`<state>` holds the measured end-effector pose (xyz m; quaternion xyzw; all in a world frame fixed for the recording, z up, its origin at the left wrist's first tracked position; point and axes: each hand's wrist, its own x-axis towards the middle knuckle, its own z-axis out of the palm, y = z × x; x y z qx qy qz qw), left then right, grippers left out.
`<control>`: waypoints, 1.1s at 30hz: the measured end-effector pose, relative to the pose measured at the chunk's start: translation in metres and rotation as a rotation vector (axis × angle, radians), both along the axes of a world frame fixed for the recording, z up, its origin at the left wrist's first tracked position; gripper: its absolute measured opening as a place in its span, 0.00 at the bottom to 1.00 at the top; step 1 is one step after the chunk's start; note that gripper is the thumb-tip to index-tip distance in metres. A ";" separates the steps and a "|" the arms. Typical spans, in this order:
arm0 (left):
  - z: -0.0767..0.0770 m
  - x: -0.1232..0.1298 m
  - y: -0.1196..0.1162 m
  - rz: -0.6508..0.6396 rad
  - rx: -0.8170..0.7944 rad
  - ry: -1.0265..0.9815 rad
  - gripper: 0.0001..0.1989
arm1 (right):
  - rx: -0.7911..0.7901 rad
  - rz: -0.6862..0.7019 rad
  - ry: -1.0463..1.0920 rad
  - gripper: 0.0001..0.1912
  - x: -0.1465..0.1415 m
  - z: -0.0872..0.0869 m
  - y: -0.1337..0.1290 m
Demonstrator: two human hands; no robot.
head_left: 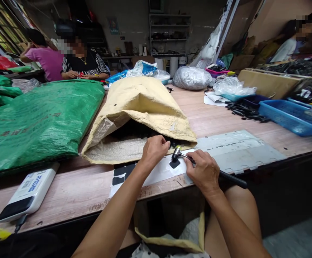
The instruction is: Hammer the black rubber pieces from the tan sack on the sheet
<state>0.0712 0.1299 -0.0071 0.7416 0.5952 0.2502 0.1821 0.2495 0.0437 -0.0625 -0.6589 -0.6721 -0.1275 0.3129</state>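
Note:
A small hammer [176, 154] with a metal head, a yellow tip and a long black handle is in my right hand [204, 171], whose fingers are wrapped around it. The hammer head is just above a white sheet [161, 169] at the table's front, near a black rounded patch [174, 163]. My left hand [156, 148] is closed at the mouth of a yellow woven sack [150, 104]. Dark pieces show beside its fingertips, but what it pinches is hidden. More black patches [118, 180] lie on the sheet's left end.
A full green sack [45, 122] and a white power bank [28, 193] with a cable are on the left. A blue basket [287, 116] and black parts [248, 113] lie right. An open sack [169, 242] sits at my lap. Several people sit around.

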 end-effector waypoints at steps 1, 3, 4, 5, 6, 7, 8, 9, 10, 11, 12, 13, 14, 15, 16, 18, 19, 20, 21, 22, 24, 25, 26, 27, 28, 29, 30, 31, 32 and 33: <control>-0.004 0.007 0.006 0.028 -0.004 0.058 0.11 | -0.004 -0.001 0.000 0.05 0.000 0.000 0.000; -0.009 0.020 0.011 0.065 -0.010 0.176 0.12 | -0.014 -0.006 0.002 0.06 0.000 0.001 0.000; -0.010 0.025 0.011 0.072 -0.008 0.222 0.12 | -0.021 -0.010 0.005 0.06 0.000 0.001 0.000; -0.009 0.027 0.010 0.074 -0.007 0.257 0.12 | -0.027 -0.013 0.006 0.06 0.000 0.002 0.000; -0.008 0.027 0.008 0.070 -0.012 0.281 0.12 | -0.031 -0.015 0.007 0.05 0.000 0.002 0.000; -0.006 0.025 0.006 0.066 -0.023 0.296 0.11 | -0.034 -0.017 0.007 0.05 0.000 0.002 0.000; -0.004 0.020 0.003 0.062 -0.035 0.305 0.10 | -0.034 -0.019 0.007 0.05 0.000 0.002 0.000; -0.001 0.013 -0.001 0.056 -0.037 0.307 0.09 | -0.031 -0.021 0.007 0.05 0.000 0.003 0.000; 0.002 0.003 -0.005 0.042 -0.027 0.303 0.07 | -0.028 -0.022 0.009 0.05 0.000 0.003 0.000; 0.005 -0.008 -0.011 0.021 -0.008 0.291 0.06 | -0.024 -0.023 0.012 0.05 0.000 0.002 0.000; 0.007 -0.021 -0.017 -0.007 0.015 0.269 0.04 | -0.021 -0.022 0.014 0.05 0.000 0.002 0.000; 0.008 -0.035 -0.024 -0.042 0.031 0.237 0.03 | -0.019 -0.020 0.016 0.05 0.000 0.002 0.001; 0.008 -0.048 -0.031 -0.078 0.035 0.197 0.03 | -0.018 -0.018 0.017 0.04 0.000 0.001 0.001; 0.007 -0.059 -0.039 -0.110 0.023 0.155 0.03 | -0.017 -0.016 0.016 0.04 0.000 0.001 0.001; 0.005 -0.069 -0.046 -0.137 0.003 0.113 0.03 | -0.017 -0.014 0.014 0.04 0.000 0.001 0.001; -0.004 -0.083 -0.058 -0.176 -0.031 0.037 0.05 | -0.019 -0.012 0.002 0.05 0.000 0.001 0.001; -0.010 -0.087 -0.063 -0.188 -0.035 0.002 0.05 | -0.020 -0.011 -0.005 0.05 0.001 0.000 0.002; -0.015 -0.089 -0.066 -0.192 -0.028 -0.031 0.05 | -0.021 -0.007 -0.014 0.05 0.001 0.000 0.002; -0.020 -0.089 -0.068 -0.191 -0.013 -0.064 0.06 | -0.023 -0.001 -0.024 0.05 0.001 0.000 0.003; -0.025 -0.089 -0.070 -0.184 0.003 -0.092 0.06 | -0.024 0.008 -0.033 0.06 0.002 0.000 0.004; -0.031 -0.088 -0.071 -0.168 0.022 -0.125 0.07 | -0.030 0.026 -0.049 0.06 0.003 -0.001 0.005; -0.032 -0.087 -0.071 -0.163 0.024 -0.133 0.07 | -0.036 0.034 -0.058 0.06 0.003 -0.001 0.006; -0.032 -0.087 -0.071 -0.162 0.021 -0.139 0.07 | -0.044 0.042 -0.066 0.06 0.004 0.000 0.006; -0.032 -0.087 -0.071 -0.165 0.018 -0.146 0.07 | -0.050 0.051 -0.071 0.06 0.004 0.001 0.006; -0.032 -0.087 -0.071 -0.171 0.018 -0.156 0.06 | -0.053 0.062 -0.069 0.07 0.004 0.002 0.006; -0.031 -0.088 -0.071 -0.175 0.021 -0.168 0.06 | -0.049 0.072 -0.056 0.07 0.004 0.004 0.005; -0.031 -0.088 -0.071 -0.180 0.023 -0.179 0.06 | -0.035 0.079 -0.030 0.08 0.003 0.007 0.003; -0.031 -0.089 -0.071 -0.183 0.022 -0.189 0.06 | -0.015 0.086 0.006 0.08 0.001 0.011 0.001; -0.031 -0.089 -0.071 -0.181 0.017 -0.200 0.07 | 0.007 0.099 0.051 0.09 -0.001 0.015 -0.001; -0.031 -0.090 -0.071 -0.173 0.007 -0.211 0.08 | 0.028 0.123 0.100 0.09 -0.005 0.020 -0.004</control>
